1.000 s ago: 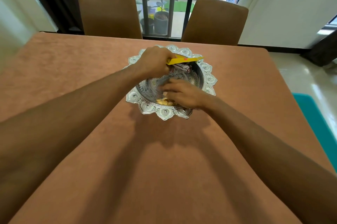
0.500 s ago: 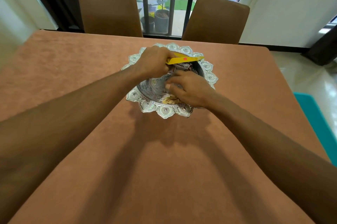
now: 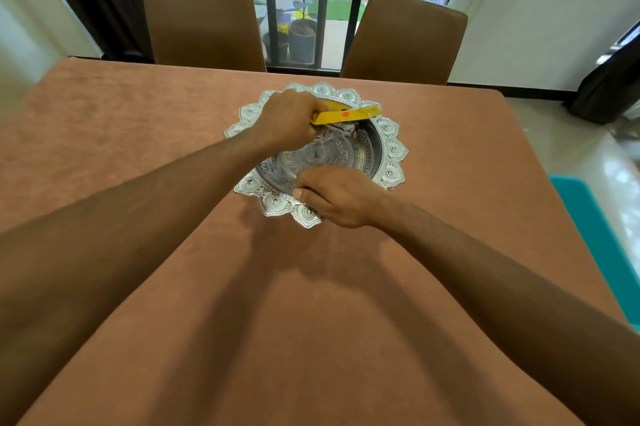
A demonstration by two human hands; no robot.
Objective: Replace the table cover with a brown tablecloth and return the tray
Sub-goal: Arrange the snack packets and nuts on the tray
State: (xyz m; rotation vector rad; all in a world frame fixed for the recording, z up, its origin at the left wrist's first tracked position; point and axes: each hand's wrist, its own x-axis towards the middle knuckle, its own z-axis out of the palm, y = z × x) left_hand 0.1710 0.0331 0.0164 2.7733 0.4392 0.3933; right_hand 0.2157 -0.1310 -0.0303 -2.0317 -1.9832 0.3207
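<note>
A brown tablecloth (image 3: 173, 148) covers the whole table. An ornate silver tray (image 3: 393, 148) with a scalloped rim stands on it near the middle, toward the far side. My left hand (image 3: 287, 120) is over the tray's far left part, shut on a flat yellow packet (image 3: 349, 114) that sticks out to the right. Under the packet lies a crumpled white and dark wrapper (image 3: 337, 132). My right hand (image 3: 337, 197) rests on the tray's near rim with its fingers curled; what they hold is hidden.
Two brown upholstered chairs (image 3: 201, 20) (image 3: 403, 41) stand at the far edge of the table, in front of a barred window with potted plants. A teal mat (image 3: 595, 235) lies on the pale floor to the right. White curtains hang at both sides.
My right hand has drawn back from the tray's middle to its near rim. The small yellowish bits seen there before are now under that hand. The left hand has kept the yellow packet.
</note>
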